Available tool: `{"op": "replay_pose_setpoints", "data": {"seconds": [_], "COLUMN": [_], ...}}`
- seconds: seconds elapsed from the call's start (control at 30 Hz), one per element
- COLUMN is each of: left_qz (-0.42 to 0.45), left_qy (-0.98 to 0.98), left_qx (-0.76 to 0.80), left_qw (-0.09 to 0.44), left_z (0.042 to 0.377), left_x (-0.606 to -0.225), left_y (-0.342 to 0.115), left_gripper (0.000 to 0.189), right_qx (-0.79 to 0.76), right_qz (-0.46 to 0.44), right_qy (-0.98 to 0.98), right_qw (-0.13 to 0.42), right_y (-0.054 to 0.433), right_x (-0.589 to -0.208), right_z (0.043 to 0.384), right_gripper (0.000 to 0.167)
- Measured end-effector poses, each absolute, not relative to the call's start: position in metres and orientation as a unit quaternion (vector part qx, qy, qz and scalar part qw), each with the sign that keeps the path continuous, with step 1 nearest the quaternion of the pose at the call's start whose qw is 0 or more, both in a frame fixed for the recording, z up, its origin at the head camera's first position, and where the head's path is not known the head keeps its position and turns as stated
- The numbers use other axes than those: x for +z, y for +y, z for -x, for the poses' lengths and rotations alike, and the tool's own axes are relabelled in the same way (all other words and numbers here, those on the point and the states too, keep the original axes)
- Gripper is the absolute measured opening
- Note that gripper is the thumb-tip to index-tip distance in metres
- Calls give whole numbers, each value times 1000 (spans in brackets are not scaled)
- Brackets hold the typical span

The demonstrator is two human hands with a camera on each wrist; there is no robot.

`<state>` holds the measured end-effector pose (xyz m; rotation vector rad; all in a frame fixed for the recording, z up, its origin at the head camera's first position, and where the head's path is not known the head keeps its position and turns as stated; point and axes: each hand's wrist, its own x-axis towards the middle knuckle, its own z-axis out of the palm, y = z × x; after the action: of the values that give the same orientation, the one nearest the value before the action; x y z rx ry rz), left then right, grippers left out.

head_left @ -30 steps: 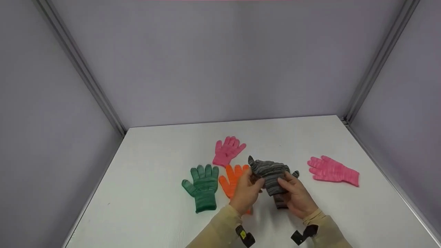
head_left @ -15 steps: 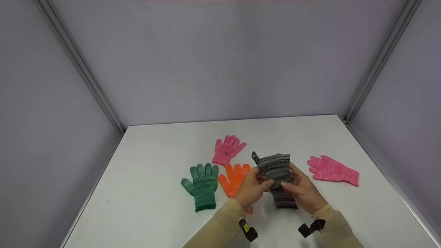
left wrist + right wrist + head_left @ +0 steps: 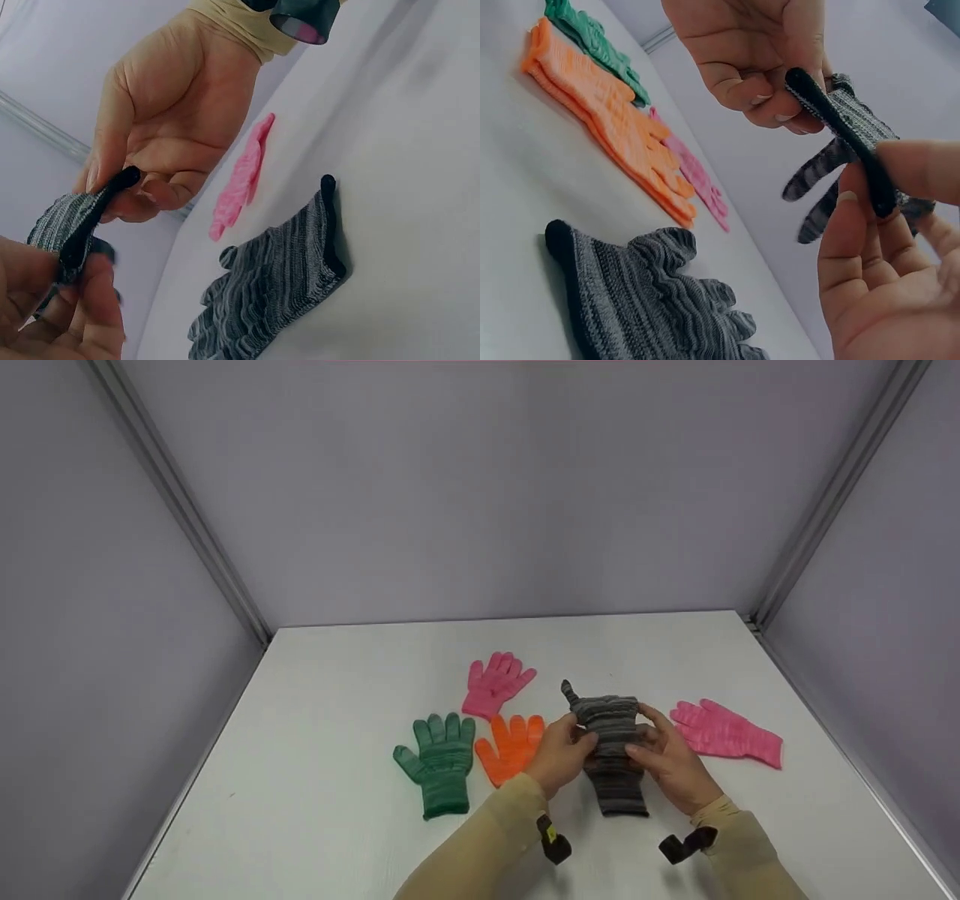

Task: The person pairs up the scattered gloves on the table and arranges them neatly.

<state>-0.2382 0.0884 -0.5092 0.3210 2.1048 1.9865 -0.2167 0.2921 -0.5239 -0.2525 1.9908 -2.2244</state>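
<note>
A grey-black striped knit glove (image 3: 609, 721) is held up between both hands, its dark cuff edge facing the person. My left hand (image 3: 561, 754) pinches its left side, and my right hand (image 3: 673, 767) pinches the right side. In the right wrist view, the glove's loose fingers (image 3: 814, 169) hang beyond the cuff. A second grey-black glove (image 3: 622, 796) lies flat on the table directly below, partly covered by the held one in the head view. Its ribbed surface (image 3: 274, 274) shows well in the left wrist view.
Left of the hands lie an orange glove (image 3: 511, 750), partly behind the left hand, and a green glove (image 3: 444, 769). One pink glove (image 3: 495, 686) lies farther back, another pink glove (image 3: 731, 733) to the right. Grey walls (image 3: 480, 495) enclose the white table (image 3: 315, 750).
Both hands have shifted slightly right with the held glove, which now hangs straighter. Its finger at the right no longer sticks out, and more of the glove below shows.
</note>
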Motion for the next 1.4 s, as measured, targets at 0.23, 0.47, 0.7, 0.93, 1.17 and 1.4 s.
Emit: {"op": "replay_pose_setpoints", "data": {"seconds": [0.23,0.47,0.7,0.93,1.17,1.4], "left_qz": [-90,-92,-82,-76,-89,-145], "left_qy": [723,741,806,856,878,894], "left_qx": [667,646,568,491,448,408], "left_qw": [158,160,147,141,139,114], "left_z": [238,237,226,217,213,209], "left_x": [-514,-527,-547,-557,-561,-563], "left_y": [95,102,105,104,105,104], "left_gripper": [42,48,28,23,37,49], "right_qx": [-736,-669,-598,-533,-468,-462], "right_qz": [37,48,65,62,82,104], "right_qy": [672,736,784,824,863,866], "right_qw": [72,87,153,180,173,164], "right_y": [298,309,319,318,314,317], "right_x": [-531,-538,-550,-557,-557,-561], "right_z": [218,217,210,207,205,203], "right_gripper": [44,65,47,40,33,32]}}
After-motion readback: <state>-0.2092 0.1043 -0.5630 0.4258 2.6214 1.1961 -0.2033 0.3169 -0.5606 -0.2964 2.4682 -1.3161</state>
